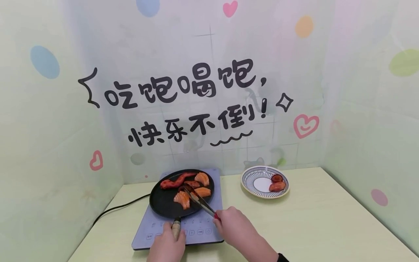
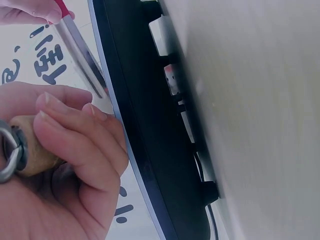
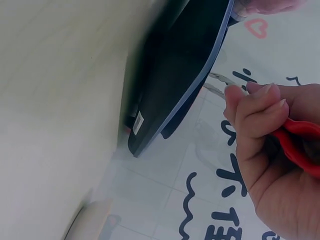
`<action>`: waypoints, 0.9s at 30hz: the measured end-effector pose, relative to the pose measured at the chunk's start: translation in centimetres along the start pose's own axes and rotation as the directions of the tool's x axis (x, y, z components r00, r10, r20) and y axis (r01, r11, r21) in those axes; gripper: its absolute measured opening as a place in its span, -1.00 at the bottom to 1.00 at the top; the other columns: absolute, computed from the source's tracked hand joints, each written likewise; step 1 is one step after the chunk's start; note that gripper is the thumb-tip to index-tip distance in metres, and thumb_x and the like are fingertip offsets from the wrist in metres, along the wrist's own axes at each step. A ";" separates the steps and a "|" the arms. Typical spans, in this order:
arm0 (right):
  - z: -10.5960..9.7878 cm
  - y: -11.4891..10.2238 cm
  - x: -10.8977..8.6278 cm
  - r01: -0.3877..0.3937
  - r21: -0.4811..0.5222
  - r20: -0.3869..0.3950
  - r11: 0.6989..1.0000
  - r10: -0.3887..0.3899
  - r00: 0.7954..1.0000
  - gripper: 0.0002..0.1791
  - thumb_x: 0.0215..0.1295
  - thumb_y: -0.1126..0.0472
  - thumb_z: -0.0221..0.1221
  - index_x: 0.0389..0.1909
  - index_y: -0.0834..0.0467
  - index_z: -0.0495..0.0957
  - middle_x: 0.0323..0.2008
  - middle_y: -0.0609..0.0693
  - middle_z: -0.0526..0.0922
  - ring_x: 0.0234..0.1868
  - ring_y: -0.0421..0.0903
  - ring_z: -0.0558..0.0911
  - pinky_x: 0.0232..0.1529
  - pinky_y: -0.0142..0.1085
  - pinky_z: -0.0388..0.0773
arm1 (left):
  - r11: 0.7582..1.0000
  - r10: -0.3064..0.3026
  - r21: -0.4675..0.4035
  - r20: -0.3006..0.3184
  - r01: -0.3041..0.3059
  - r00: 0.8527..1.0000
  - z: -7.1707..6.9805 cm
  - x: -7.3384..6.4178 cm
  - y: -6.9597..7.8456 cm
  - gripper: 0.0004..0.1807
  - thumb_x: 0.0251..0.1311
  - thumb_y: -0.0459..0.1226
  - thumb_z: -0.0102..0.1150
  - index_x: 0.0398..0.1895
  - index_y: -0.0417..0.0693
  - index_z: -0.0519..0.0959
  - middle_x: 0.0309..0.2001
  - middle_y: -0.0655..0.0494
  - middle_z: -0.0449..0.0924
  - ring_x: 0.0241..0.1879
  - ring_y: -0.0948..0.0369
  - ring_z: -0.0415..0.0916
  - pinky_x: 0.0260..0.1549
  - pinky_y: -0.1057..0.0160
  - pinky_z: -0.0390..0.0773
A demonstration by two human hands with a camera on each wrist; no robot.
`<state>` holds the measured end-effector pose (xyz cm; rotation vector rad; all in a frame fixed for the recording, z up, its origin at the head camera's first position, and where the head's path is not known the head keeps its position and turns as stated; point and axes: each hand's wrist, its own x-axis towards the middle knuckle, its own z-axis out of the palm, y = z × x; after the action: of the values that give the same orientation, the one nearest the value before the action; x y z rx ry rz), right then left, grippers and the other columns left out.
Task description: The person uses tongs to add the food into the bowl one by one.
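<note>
My left hand (image 1: 167,244) grips the wooden handle (image 1: 176,228) of a black frying pan (image 1: 163,203); a metal ring hangs at the handle's end in the left wrist view. In the right hand (image 1: 236,226) I hold metal tongs (image 1: 203,204) with red grips (image 3: 292,137). Their tips are down among the food in the middle of the pan, overlapping a dark reddish piece. Around them lie several orange, white-striped salmon pieces (image 1: 182,199). A long red strip of meat (image 1: 176,181) rests along the pan's far side.
The pan sits on a flat induction cooker (image 1: 144,234), its black cord (image 1: 122,205) running off left. Right of it on the pale table (image 1: 314,218) stands a patterned plate (image 1: 255,189) with two reddish food pieces (image 1: 277,186). A printed curtain (image 1: 209,43) closes off the back and sides.
</note>
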<state>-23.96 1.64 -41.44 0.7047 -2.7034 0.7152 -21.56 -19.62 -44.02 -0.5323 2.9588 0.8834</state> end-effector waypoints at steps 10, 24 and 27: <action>-2.0 1.2 0.3 -0.022 0.218 -0.019 0.976 0.027 0.999 -0.66 0.49 0.19 0.28 -0.55 0.09 0.53 -0.66 -0.19 0.37 -0.65 -0.31 0.31 -0.64 -0.41 0.28 | 1.000 0.001 0.013 -0.006 -0.001 1.000 0.0 0.1 0.1 -0.33 0.45 -0.04 0.18 0.28 -0.48 0.35 -0.19 -0.45 0.63 -0.37 -0.06 0.56 -0.31 -0.06 0.53; -9.7 5.0 0.1 -0.362 0.325 0.006 0.874 0.381 0.925 -0.80 0.55 0.15 0.24 -0.28 0.16 0.70 -0.65 -0.01 0.50 -0.73 -0.15 0.51 -0.64 -0.30 0.45 | 1.000 -0.015 0.018 0.009 0.015 1.000 0.1 0.2 0.2 -0.30 0.45 -0.04 0.19 0.31 -0.50 0.33 -0.14 -0.45 0.64 -0.35 -0.05 0.56 -0.28 -0.06 0.55; -11.1 6.5 -0.3 -0.374 0.299 -0.005 0.878 0.393 0.920 -0.79 0.54 0.16 0.23 -0.26 0.19 0.70 -0.67 -0.01 0.49 -0.73 -0.13 0.52 -0.61 -0.25 0.47 | 1.000 -0.017 0.016 0.010 0.017 1.000 0.0 0.1 0.2 -0.29 0.45 -0.04 0.19 0.32 -0.50 0.33 -0.14 -0.46 0.64 -0.35 -0.04 0.54 -0.28 -0.05 0.54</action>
<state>-25.74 12.42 -34.73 0.1853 -2.7308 1.2295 -21.75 -19.51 -43.95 -0.5498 2.9447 0.8570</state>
